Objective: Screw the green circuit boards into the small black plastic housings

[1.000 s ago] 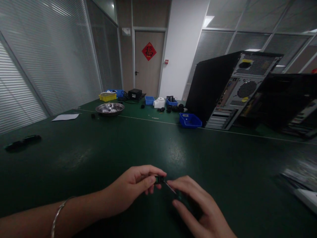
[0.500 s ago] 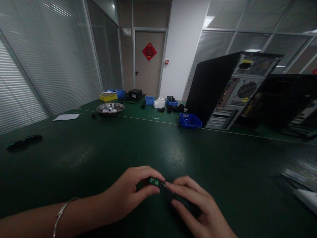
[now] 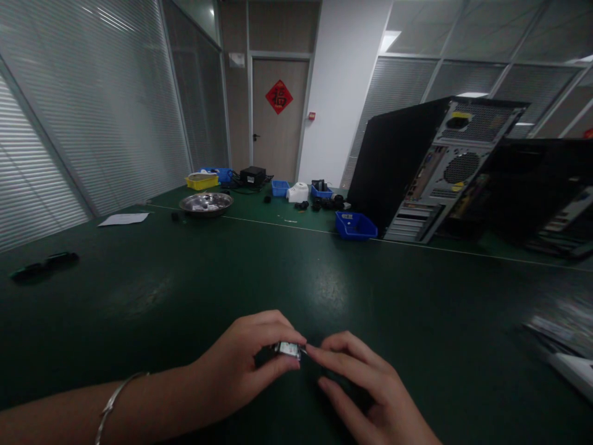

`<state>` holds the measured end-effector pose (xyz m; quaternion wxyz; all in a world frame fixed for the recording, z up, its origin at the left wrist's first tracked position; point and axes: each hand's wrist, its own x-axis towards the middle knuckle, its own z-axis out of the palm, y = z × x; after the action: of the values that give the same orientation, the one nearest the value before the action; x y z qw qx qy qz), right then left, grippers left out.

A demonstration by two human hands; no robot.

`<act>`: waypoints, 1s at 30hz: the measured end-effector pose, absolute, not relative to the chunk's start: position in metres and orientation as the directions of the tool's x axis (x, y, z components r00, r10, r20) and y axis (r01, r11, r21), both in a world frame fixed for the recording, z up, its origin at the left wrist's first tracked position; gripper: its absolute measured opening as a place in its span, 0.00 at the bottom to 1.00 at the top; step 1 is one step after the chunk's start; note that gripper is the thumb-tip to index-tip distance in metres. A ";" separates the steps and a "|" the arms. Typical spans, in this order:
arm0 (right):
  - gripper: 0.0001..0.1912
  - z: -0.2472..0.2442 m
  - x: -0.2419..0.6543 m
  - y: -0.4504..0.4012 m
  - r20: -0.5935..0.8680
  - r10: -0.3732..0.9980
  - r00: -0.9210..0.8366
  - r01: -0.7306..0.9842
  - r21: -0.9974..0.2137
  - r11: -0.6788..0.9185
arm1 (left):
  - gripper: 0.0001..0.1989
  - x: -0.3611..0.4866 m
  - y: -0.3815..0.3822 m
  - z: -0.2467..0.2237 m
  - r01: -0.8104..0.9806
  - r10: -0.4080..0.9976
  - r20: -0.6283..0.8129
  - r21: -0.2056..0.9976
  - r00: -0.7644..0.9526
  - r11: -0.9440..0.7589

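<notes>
The person's left hand [image 3: 248, 358], with a silver-coloured metal bangle [image 3: 107, 408] on the wrist, pinches a small rectangular part with a pale, shiny face and dark edges [image 3: 290, 350] between thumb and forefinger; this grip is closed on it, just above the dark green bench [image 3: 231, 266]. Any markings on the pale face are too small to read. The right hand [image 3: 375, 386] has its grip curled round a slim metal-tipped tool [image 3: 304, 351], whose tip meets the part's right end; fingers and shadow hide most of the tool.

On the wooden door [image 3: 275, 145] a red paper diamond [image 3: 278, 97] carries the black character 福. The small red wall box [image 3: 312, 115] bears pale lettering too fine to read, as does the white label on the black box-shaped device [image 3: 252, 177]. The blue plastic bin [image 3: 356, 226] has an unreadable pale label, and the black computer tower [image 3: 403, 167] a yellow sticker [image 3: 460, 115]. At the right edge, a blurred grey-white object [image 3: 567, 349] is cut off.
</notes>
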<state>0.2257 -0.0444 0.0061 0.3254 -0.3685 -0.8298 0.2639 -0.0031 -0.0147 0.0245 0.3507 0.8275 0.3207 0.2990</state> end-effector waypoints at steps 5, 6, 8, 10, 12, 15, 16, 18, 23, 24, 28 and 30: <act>0.22 0.006 0.226 -0.046 0.283 0.786 -0.549 0.459 -0.684 0.567 | 0.11 -0.004 -0.013 0.022 0.309 0.715 0.287 0.755 0.637 -0.578; 0.22 0.006 0.226 -0.046 0.271 0.788 -0.552 0.463 -0.687 0.561 | 0.11 -0.004 -0.013 0.021 0.297 0.709 0.303 0.752 0.637 -0.588; 0.22 0.006 0.225 -0.045 0.265 0.790 -0.554 0.464 -0.689 0.556 | 0.11 -0.004 -0.012 0.019 0.278 0.705 0.326 0.752 0.630 -0.597; 0.22 0.006 0.225 -0.044 0.266 0.788 -0.555 0.465 -0.687 0.559 | 0.11 -0.004 -0.012 0.017 0.275 0.710 0.329 0.758 0.623 -0.592; 0.23 0.005 0.225 -0.044 0.267 0.784 -0.561 0.461 -0.686 0.563 | 0.11 -0.004 -0.012 0.017 0.268 0.705 0.333 0.757 0.625 -0.596; 0.22 0.004 0.225 -0.043 0.262 0.780 -0.567 0.457 -0.688 0.564 | 0.11 -0.004 -0.013 0.018 0.261 0.687 0.344 0.743 0.640 -0.616; 0.22 0.004 0.225 -0.043 0.258 0.782 -0.568 0.458 -0.690 0.560 | 0.11 -0.004 -0.014 0.018 0.264 0.683 0.347 0.736 0.643 -0.623; 0.22 0.003 0.225 -0.043 0.259 0.788 -0.559 0.457 -0.697 0.553 | 0.12 -0.005 -0.014 0.019 0.269 0.677 0.356 0.723 0.644 -0.636; 0.23 0.004 0.224 -0.043 0.295 0.798 -0.526 0.414 -0.731 0.543 | 0.12 -0.006 -0.014 0.018 0.265 0.677 0.363 0.724 0.640 -0.638; 0.23 0.004 0.224 -0.043 0.304 0.796 -0.523 0.404 -0.734 0.546 | 0.12 -0.006 -0.014 0.018 0.268 0.681 0.361 0.725 0.638 -0.635; 0.24 0.006 0.225 -0.045 0.322 0.790 -0.521 0.386 -0.737 0.555 | 0.11 -0.007 -0.014 0.016 0.271 0.690 0.370 0.725 0.622 -0.633; 0.23 0.006 0.225 -0.045 0.325 0.791 -0.519 0.386 -0.736 0.556 | 0.11 -0.007 -0.014 0.016 0.269 0.691 0.373 0.726 0.618 -0.633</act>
<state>0.2249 -0.0450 0.0064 0.3328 -0.3601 -0.8169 0.3037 -0.0069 -0.0144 0.0155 0.3193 0.8410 0.2857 0.3305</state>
